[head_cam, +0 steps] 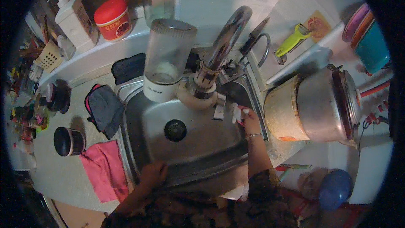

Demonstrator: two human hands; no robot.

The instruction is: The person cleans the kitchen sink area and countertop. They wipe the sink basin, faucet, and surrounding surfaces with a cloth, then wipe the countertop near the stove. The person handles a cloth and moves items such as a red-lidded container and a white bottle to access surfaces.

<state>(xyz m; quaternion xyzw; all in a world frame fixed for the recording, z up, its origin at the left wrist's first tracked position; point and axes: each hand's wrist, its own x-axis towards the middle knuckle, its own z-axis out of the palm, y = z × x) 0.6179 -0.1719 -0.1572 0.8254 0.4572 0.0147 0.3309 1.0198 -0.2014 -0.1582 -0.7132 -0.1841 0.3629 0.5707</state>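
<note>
My right hand point(248, 118) is over the right side of the stainless steel sink point(202, 139), its fingers at a small crumpled white thing point(236, 113), perhaps tissue or foam. A bracelet is on that wrist. Just left of it are the white handle parts point(219, 110) of the faucet point(226, 42), whose metal spout arches up from a filter-like fitting point(205, 79). My left hand point(155, 172) is low at the sink's near left edge, dim; whether it holds anything is hard to see. A round black drain plug point(175, 130) sits in the sink's floor.
A clear container with a white base point(163, 90) stands behind the sink. Left on the counter are a pink cloth point(106, 167), a grey pouch point(106, 110) and a black-lidded jar point(68, 141). Metal pots point(322, 104) stand right. A knife point(254, 36) and green peeler point(292, 41) are behind.
</note>
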